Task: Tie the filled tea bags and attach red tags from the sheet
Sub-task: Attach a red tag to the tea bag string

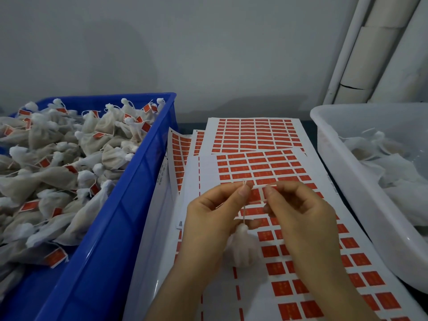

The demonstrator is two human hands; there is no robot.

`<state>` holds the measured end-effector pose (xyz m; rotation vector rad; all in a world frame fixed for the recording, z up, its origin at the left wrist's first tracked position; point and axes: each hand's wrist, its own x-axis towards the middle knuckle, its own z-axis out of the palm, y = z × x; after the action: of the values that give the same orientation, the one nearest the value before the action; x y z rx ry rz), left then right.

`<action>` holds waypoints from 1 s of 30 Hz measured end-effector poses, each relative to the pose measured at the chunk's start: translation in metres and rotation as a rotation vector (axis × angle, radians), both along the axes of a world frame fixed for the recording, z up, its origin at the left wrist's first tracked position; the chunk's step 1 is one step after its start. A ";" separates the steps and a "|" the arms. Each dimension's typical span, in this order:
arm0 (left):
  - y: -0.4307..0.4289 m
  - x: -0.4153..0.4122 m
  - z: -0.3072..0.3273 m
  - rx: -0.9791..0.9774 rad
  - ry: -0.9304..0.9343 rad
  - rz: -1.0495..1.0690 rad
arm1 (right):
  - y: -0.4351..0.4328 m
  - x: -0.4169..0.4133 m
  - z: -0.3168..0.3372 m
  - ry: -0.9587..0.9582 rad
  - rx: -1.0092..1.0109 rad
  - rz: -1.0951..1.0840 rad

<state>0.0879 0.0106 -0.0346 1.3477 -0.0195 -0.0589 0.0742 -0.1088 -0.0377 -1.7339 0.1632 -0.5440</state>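
We start with the blue crate (129,205) on the left, heaped with tied, tagged bags, and the white tub (347,172) on the right, where untagged bags lie; between them the tag sheets (254,135) overlap across the table, the nearest sheet (308,283) running under our wrists with some of its red labels already gone. Above that sheet we hold one small tea bag (243,249), which dangles by its string (244,210) between our two hands, its gathered neck just below the thumbs. We judge it light and soft, a gauze pouch that would crush or tear if squeezed, so the string, near the knot, is the right place to take it; the cord looks thin and easy to let slip. Our left hand (213,212) is raised with fingers curled, thumb and forefinger pinching the upper end of the string so that a short tail stands above them. Our right hand (298,218) faces it, fingers bent inward, its tips pressed together on what seems a red tag (260,186) stretched toward the left thumb, though blur leaves that uncertain. The label itself should be flimsy and sticky, best held by its edge.
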 end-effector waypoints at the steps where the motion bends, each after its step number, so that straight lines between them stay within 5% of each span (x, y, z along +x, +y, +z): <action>1: 0.000 0.000 0.000 0.003 0.008 0.003 | -0.001 0.000 0.001 0.002 0.015 -0.014; 5: 0.003 0.001 0.000 -0.015 0.030 -0.016 | -0.009 0.002 0.006 0.021 0.247 -0.012; 10: 0.004 0.001 0.000 -0.053 0.038 -0.023 | -0.007 -0.002 0.013 0.054 0.587 0.367; 20: 0.005 -0.002 0.002 -0.139 0.030 -0.101 | 0.010 -0.005 0.008 -0.039 0.246 0.272; 30: 0.006 -0.003 0.003 -0.193 0.048 -0.198 | 0.011 -0.004 0.004 -0.023 0.191 0.193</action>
<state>0.0851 0.0164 -0.0318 1.1475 -0.1155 -0.2499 0.0702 -0.0981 -0.0335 -1.5372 0.0294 -0.3932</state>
